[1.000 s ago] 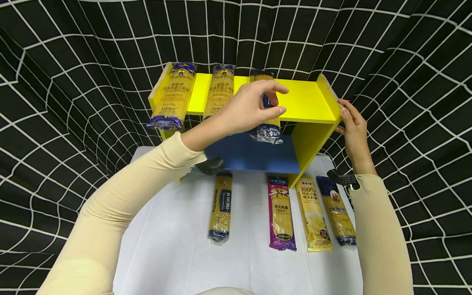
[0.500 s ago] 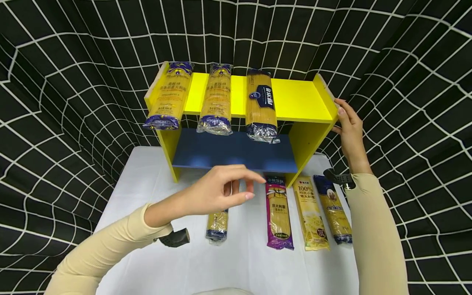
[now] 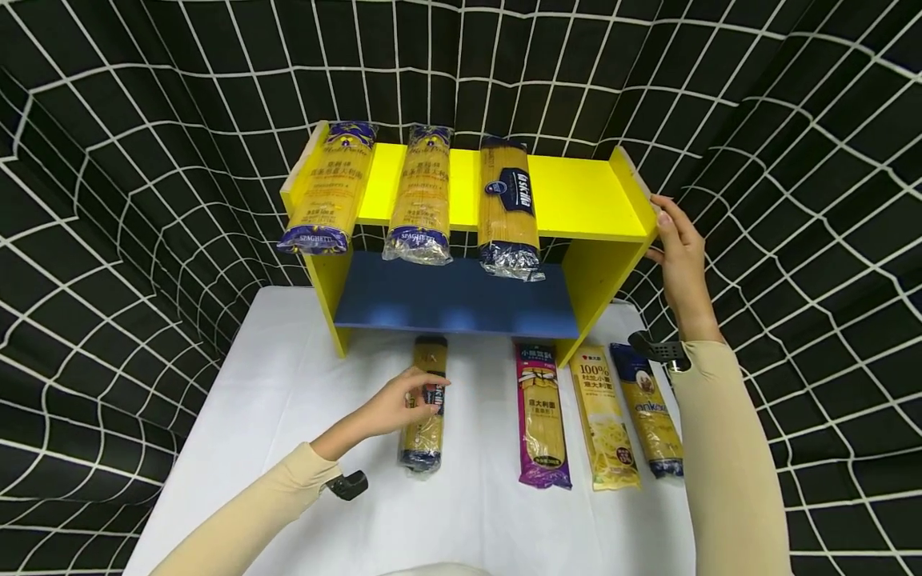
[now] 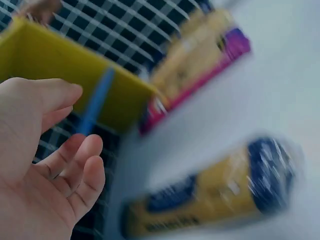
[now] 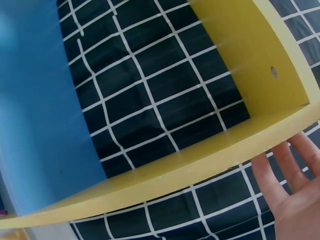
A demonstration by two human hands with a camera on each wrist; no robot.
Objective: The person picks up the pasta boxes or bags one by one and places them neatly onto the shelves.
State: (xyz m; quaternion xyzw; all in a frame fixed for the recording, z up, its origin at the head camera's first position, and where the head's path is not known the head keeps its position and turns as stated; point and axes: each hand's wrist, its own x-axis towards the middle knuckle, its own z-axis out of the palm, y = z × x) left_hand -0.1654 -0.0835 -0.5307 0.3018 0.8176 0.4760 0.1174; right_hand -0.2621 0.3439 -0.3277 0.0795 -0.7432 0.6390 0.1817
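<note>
As our right hand [image 3: 683,268] rests its fingers, fairly straight, against the outside of the yellow shelf [image 3: 587,192] at its right end, our left hand [image 3: 394,406] hovers over the spaghetti pack [image 3: 423,440], thumb and fingertips apart, nothing between them! That pack lies lengthwise on the tabletop [image 3: 475,512], between its left edge and its middle, the far end close to the front edge of the blue board [image 3: 454,296]. From the left wrist, blurred, we catch the fingers loosely bent and clear of it. Up top, we count three more: the left pack [image 3: 327,188] at the shelf's left end, the middle pack [image 3: 421,192] next, then the third pack [image 3: 504,212], lettered la Sicilia, all jutting past the front edge. Over towards the tabletop's right edge, we have three in a row: the purple-edged pack [image 3: 542,416] by the shelf's right front corner, the pale yellow pack [image 3: 603,416] beside it, the blue-topped pack [image 3: 651,420] outermost, nearest our right sleeve [image 3: 727,448].
</note>
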